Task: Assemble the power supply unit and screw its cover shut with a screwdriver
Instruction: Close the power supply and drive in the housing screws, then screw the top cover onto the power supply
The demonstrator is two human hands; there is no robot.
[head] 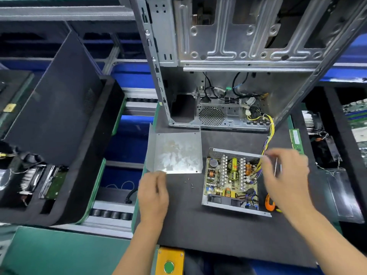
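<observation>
The open power supply unit (232,183) lies on the black mat (198,225) with its circuit board exposed. Yellow and purple wires (268,139) run from it up into the computer case. Left of it, the bent metal cover (176,153) lies inner side up. My left hand (153,193) grips the cover's near left corner. Blurred, with thumb and fingers spread, my right hand (286,175) hovers over the unit's right edge by the wires and holds nothing I can see. An orange-handled screwdriver (269,204) lies under my right wrist. A few small screws (191,185) lie between cover and unit.
An open computer case (228,56) stands at the back of the mat. A black side panel (55,100) leans at the left over a tray of parts. A green memory stick (296,139) lies at the right. A green button on a yellow box (168,266) sits at the near edge.
</observation>
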